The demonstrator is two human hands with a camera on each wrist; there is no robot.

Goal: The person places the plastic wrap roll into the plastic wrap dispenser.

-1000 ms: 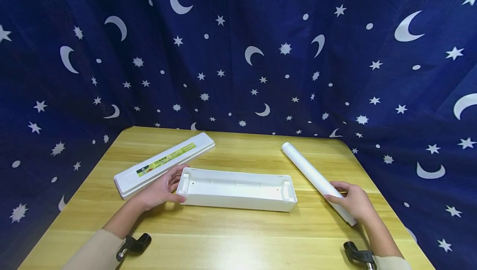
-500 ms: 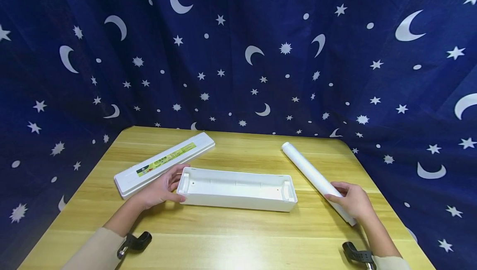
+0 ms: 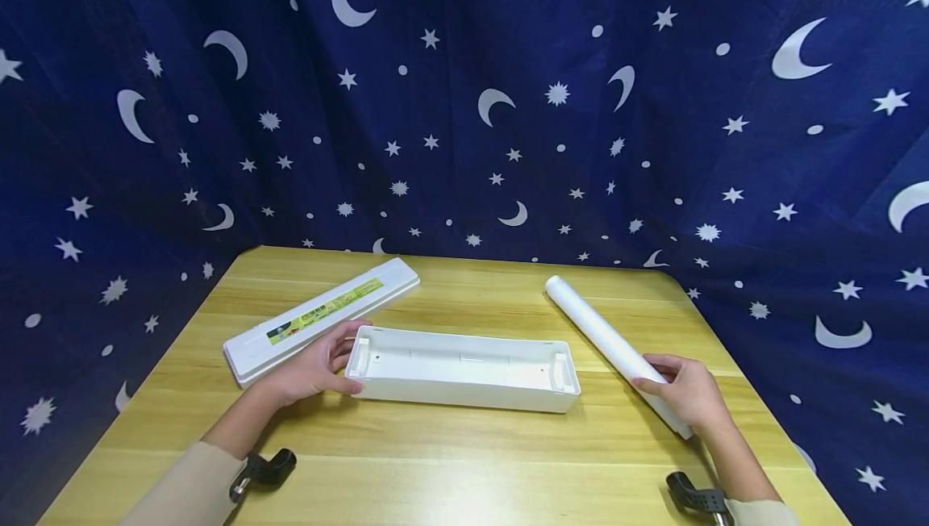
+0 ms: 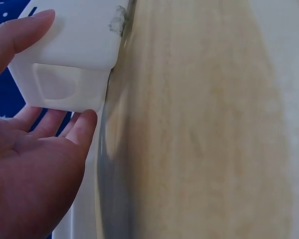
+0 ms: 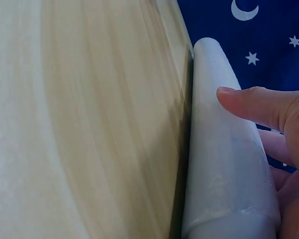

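Observation:
A long white plastic box [image 3: 464, 395] sits mid-table with its hollow side up. My left hand [image 3: 312, 369] grips its left end, thumb on the front wall and fingers around the end. The left wrist view shows the thumb on the box [image 4: 72, 47] and the fingertips at its end face. To the right, a roll of cling film [image 3: 595, 328] lies slanted on the table. My right hand [image 3: 685, 393] holds the roll near its close end, with the thumb on top in the right wrist view and the other fingers partly hidden behind it.
Behind my left hand lies a long white lid [image 3: 395, 274] bearing a green and yellow label [image 3: 325, 312]. Everything rests on a wooden table [image 3: 464, 469]. A dark blue curtain [image 3: 435, 50] with moons and stars hangs behind the table and along both sides.
The far end of the roll has shifted very slightly left. Both hands keep their places, and the box and lid stay put.

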